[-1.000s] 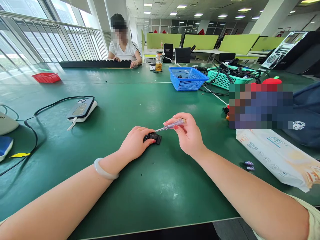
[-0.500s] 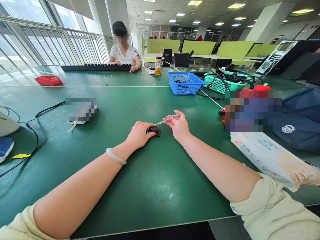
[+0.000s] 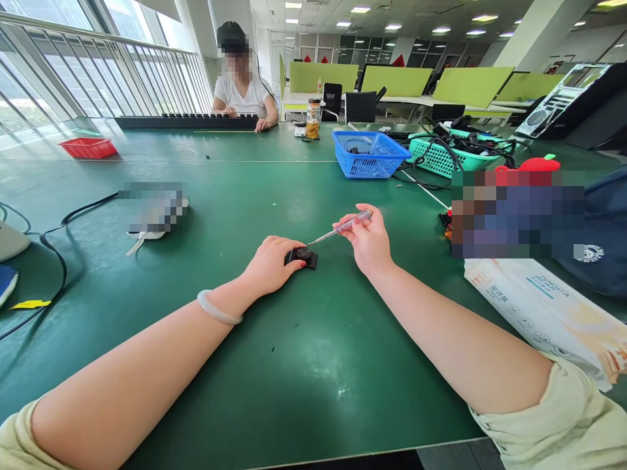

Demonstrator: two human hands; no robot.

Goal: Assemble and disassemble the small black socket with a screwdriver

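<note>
A small black part [image 3: 304,254], its exact kind too small to make out, lies on the green table [image 3: 235,202]. My left hand [image 3: 270,264] grips it from the left, thumb in front and fingers behind, partly hiding it. In my right hand [image 3: 369,238] is a screwdriver [image 3: 345,225] with a clear handle, held between thumb and fingers. Its thin metal shaft slants down to the left, and the tip is at the upper edge of the black part; whether it touches I cannot tell.
Across the table a person [image 3: 245,91] sits behind a long black strip [image 3: 186,122]. Blue basket [image 3: 371,160], green basket [image 3: 431,156] with cables, and a jar [image 3: 312,121] stand farther back. A white packet [image 3: 539,307] lies at right, a red tray [image 3: 88,147] at left.
My right hand has drawn slightly up and right with the screwdriver, whose tip has shifted to the right along the black part. The left hand keeps its grip. The view has shifted slightly.
</note>
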